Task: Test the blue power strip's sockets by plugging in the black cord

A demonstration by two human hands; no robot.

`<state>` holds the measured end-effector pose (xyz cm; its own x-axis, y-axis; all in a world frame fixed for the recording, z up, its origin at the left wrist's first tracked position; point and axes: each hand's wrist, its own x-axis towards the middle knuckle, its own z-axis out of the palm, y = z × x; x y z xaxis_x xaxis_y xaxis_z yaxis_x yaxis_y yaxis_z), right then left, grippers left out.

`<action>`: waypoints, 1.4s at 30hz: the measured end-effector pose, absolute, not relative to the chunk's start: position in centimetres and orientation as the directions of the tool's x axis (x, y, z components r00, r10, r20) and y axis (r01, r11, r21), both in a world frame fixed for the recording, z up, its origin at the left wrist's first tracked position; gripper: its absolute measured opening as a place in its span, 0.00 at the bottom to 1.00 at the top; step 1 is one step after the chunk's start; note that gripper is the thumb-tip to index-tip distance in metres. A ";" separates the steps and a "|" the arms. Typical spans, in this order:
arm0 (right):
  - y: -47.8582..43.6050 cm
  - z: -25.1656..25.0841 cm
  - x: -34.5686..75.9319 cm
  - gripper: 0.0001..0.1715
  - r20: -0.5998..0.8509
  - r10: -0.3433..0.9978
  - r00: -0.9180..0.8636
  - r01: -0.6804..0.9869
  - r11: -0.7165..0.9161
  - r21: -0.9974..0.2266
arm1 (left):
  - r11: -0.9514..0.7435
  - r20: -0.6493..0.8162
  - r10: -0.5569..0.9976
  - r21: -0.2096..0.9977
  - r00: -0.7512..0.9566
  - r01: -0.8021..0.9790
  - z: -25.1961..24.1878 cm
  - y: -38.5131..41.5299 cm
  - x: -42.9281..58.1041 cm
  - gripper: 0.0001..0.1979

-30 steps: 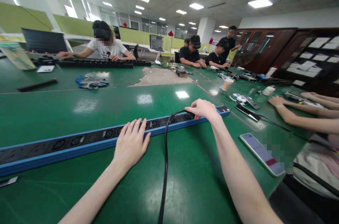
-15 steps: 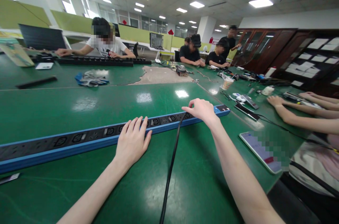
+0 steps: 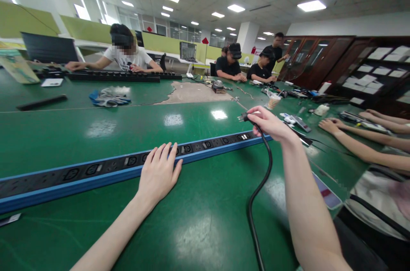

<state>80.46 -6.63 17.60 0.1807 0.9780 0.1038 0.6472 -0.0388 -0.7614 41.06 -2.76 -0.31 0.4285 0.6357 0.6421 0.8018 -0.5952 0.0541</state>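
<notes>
A long blue-edged power strip with a row of black sockets runs slantwise across the green table. My left hand lies flat on its middle, fingers stretched over the sockets and thumb by the near edge. Above the strip's right end, my right hand pinches a black power plug clear of the sockets. The plug's metal prongs point left. From it a black cable hangs in a curve toward the table's near side. My right fingers partly hide the plug body.
A phone lies right of my right forearm. Work gloves and a black bar lie farther back. At the right are a co-worker's arms, and a plastic cup stands beyond my right hand. Other people sit across the table.
My right hand has moved up and right off the strip, drawing the plug away from the sockets. The cable now curves farther right. My left hand has stayed on the strip.
</notes>
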 end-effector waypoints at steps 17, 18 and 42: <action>-5.9 11.8 81.0 0.15 0.024 0.992 0.126 0.876 -0.100 -0.473 | -0.574 0.623 0.657 0.050 0.423 0.817 0.3 -3.2 43.3 0.34; -5.7 12.0 80.8 0.14 0.039 0.991 0.128 0.907 -0.102 -0.408 | -0.589 0.623 0.647 0.043 0.439 0.807 0.5 -3.4 44.5 0.34; -1.5 11.6 81.0 0.30 -0.084 0.992 0.095 0.992 -0.088 0.088 | -0.701 0.511 0.636 0.070 0.578 0.710 0.5 -4.6 56.9 0.36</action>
<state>80.96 -1.48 11.59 0.0953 0.9919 -0.0841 0.9922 -0.0879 0.0880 56.94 -4.60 0.48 0.5783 0.6364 0.5105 0.7098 -0.7009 0.0698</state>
